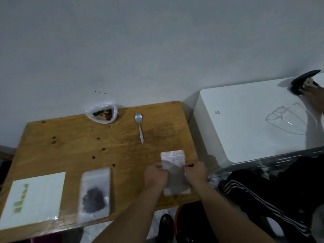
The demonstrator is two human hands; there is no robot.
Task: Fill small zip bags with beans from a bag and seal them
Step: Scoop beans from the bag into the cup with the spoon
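Two hands' fingers on a thin, clear, rectangular zip bag.

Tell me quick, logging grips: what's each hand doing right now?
Left hand: closed, pinching the left edge of the zip bag.
Right hand: closed, pinching the same bag's right edge.

Both forearms bare, no sleeves visible; left hand, right hand ungloved.
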